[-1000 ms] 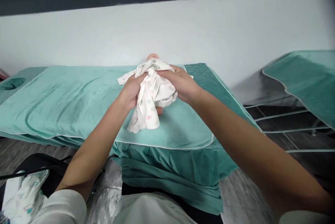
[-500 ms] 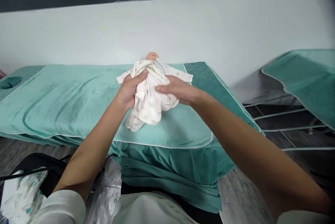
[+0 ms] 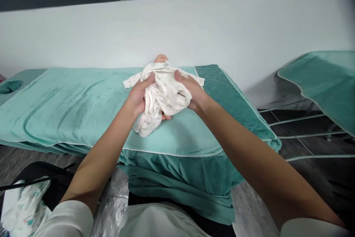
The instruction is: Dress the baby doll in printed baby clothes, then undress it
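Left hand: Your left hand (image 3: 138, 94) clamps one edge of the printed garment (image 3: 169, 94), thumb in front, pointing inward.
Right hand: Your right hand (image 3: 194, 92) grips the opposite edge, thumb raised; exact finger placement behind the fabric cannot be confirmed.
Forearms: Both extend forward, converging over the bed cover (image 3: 83, 100).
Garment: Soft white cloth with small motifs, gathered in folds, held over the body of the doll (image 3: 161, 58).
Doll: Smooth head nearest the wall (image 3: 177, 30); a foot shows below the cloth.
Bed cover: Plush teal fabric, pale piping.
Change: Half a second earlier, your right fingers cross the garment's front and the foot is hidden.
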